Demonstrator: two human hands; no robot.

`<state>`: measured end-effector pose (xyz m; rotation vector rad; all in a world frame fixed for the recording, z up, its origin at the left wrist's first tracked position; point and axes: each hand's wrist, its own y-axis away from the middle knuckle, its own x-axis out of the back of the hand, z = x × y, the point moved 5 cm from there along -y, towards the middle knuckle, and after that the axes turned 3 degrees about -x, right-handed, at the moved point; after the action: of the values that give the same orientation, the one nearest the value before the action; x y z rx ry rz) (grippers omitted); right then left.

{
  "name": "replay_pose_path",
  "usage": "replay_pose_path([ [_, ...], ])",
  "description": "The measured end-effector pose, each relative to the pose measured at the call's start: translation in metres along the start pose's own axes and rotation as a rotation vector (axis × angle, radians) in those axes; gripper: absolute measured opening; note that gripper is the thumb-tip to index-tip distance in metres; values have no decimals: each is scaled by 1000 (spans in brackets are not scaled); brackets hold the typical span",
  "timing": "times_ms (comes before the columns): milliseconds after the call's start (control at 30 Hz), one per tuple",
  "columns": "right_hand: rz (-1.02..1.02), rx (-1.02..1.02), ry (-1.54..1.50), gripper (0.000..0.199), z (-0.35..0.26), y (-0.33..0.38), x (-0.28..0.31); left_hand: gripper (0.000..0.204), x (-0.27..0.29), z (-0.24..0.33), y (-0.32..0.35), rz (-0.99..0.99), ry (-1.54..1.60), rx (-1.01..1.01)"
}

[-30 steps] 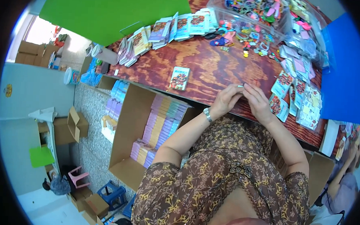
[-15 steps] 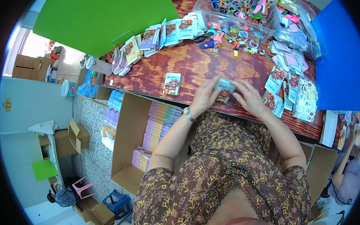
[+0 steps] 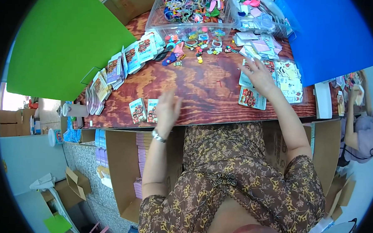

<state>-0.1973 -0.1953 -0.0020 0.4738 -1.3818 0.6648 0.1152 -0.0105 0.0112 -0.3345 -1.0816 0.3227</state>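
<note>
Along the table's (image 3: pixel 204 90) near edge two small printed cards (image 3: pixel 144 111) lie side by side. The left hand (image 3: pixel 168 109) hovers open just to their right, fingers spread, grasping nothing; the nearer card touches its edge. Toward the table's right edge the right hand (image 3: pixel 260 75) rests flat and open on a stack of cards (image 3: pixel 249 79), fingers pointing to the far edge. A single card (image 3: pixel 252 98) lies just nearside of that wrist, closest to the right hand.

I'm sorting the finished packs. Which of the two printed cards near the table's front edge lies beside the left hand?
The right-hand small printed card, touching the left hand; its twin lies farther left, apart.
</note>
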Motion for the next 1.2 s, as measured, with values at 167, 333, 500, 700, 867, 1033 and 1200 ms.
replay_pose_path([
  [167,-297,188,180,62,-12,-17,-7,44,-53,54,-8,-130,197,-98],
  [333,-60,235,162,18,3,-36,-11,55,-84,70,-21,-212,369,-68],
  [500,-6,250,-489,21,-20,-52,44,88,-86,67,-49,-125,475,-113],
  [700,-342,413,-1361,30,-45,-45,55,125,-77,72,-61,-858,1219,114],
  [867,-172,478,-1198,35,-51,-56,48,126,-82,73,-61,-670,1247,-1],
  [1033,-22,240,-1213,58,-22,-71,43,114,-91,67,-42,-477,1502,372],
  [1200,-51,-474,-125,64,96,-100,-36,73,-93,41,-34,-192,1076,381],
])
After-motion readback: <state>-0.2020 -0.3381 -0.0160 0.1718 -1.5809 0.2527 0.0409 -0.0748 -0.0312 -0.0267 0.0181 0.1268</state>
